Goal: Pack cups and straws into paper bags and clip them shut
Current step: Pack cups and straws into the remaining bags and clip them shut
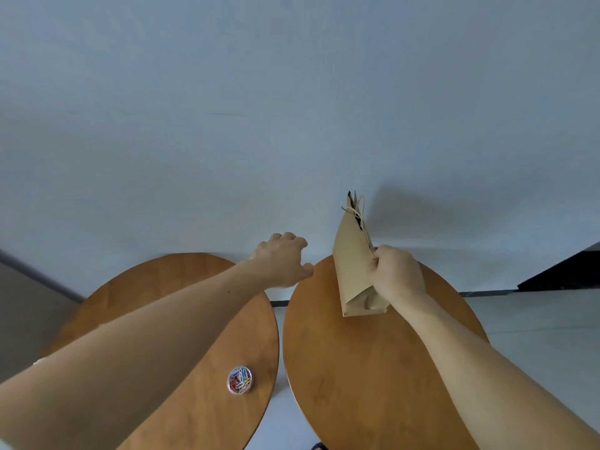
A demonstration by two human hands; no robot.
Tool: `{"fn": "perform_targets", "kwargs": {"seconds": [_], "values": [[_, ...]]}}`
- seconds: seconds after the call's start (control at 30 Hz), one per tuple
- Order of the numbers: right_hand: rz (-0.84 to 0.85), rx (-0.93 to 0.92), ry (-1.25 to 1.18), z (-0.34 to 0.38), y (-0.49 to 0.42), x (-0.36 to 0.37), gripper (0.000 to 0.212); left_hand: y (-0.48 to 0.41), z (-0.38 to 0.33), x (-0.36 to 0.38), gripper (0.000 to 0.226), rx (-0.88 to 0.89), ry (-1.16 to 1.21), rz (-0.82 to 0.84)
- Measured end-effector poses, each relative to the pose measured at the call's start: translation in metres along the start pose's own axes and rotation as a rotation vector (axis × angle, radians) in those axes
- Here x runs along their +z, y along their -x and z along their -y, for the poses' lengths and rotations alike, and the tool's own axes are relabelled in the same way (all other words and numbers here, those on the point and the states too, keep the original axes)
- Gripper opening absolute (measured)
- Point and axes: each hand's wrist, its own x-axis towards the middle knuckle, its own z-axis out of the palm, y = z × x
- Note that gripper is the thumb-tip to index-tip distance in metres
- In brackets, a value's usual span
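Nearest me, the clip tub [240, 380] sits on the left table [250, 345], well apart from the work. Over the right table [350, 368], my right hand [397, 274] grips the bag [352, 271] by one side edge, tilted, with its top gaping. If that grip slips, I reckon the contents will spill. The left hand [282, 259] hovers beyond with its fingers curled; whether it holds a clip I cannot tell.

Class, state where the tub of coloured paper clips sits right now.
In the head view, the tub of paper clips sits on the left round table, near its right edge.
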Motion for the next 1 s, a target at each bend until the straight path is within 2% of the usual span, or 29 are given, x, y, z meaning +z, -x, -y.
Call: {"fn": "perform_targets", "kwargs": {"seconds": [0.23, 0.43, 0.67, 0.83, 0.87, 0.93, 1.0], "values": [[0.055, -0.148, -0.029, 0.168, 0.070, 0.025, 0.016, 0.076, 0.119, -0.016, 0.062, -0.072, 0.107, -0.056], [0.110, -0.235, -0.075, 0.272, 0.112, 0.079, 0.019, 0.135, 0.219, -0.011, 0.062, -0.208, 0.125, -0.024], [0.147, -0.277, -0.075, 0.318, 0.139, 0.121, 0.015, 0.163, 0.273, 0.017, 0.062, -0.287, 0.146, 0.039], [0.337, -0.265, -0.158, 0.326, 0.162, 0.151, 0.019, 0.171, 0.288, 0.038, 0.058, -0.334, 0.139, 0.109], [0.386, -0.271, -0.162, 0.326, 0.164, 0.155, 0.024, 0.173, 0.290, 0.041, 0.058, -0.339, 0.137, 0.130], [0.461, -0.295, -0.128, 0.323, 0.164, 0.157, 0.047, 0.174, 0.295, 0.046, 0.058, -0.351, 0.145, 0.155], [0.475, -0.340, -0.077, 0.317, 0.157, 0.156, 0.069, 0.174, 0.299, 0.050, 0.062, -0.363, 0.191, 0.164]]}}
